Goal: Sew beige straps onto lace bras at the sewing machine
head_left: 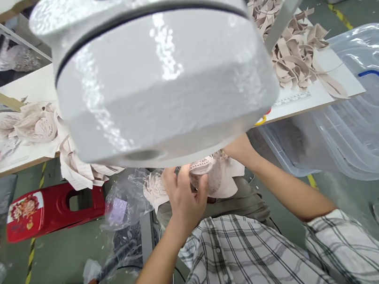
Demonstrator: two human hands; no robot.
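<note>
A beige bra with lace-patterned cups point(217, 183) lies over the lap, below a large pale grey machine head point(165, 74). My left hand point(186, 194) is curled over its middle, fingers and thumb bent around the near cup. At the right end of the bra is my right hand point(240, 148), gripping the fabric edge; the machine head hides part of its fingers. Another lacy cup portion sticks out left of my left hand. What lies directly beneath the machine head is hidden.
Beige fabric strips point(296, 57) are heaped on the white table point(336, 72) at right. More lacy beige pieces point(35, 122) lie on the left. A red stool point(53, 209), a plastic bag point(127, 199) and clear lidded bins point(357, 121) stand below table height.
</note>
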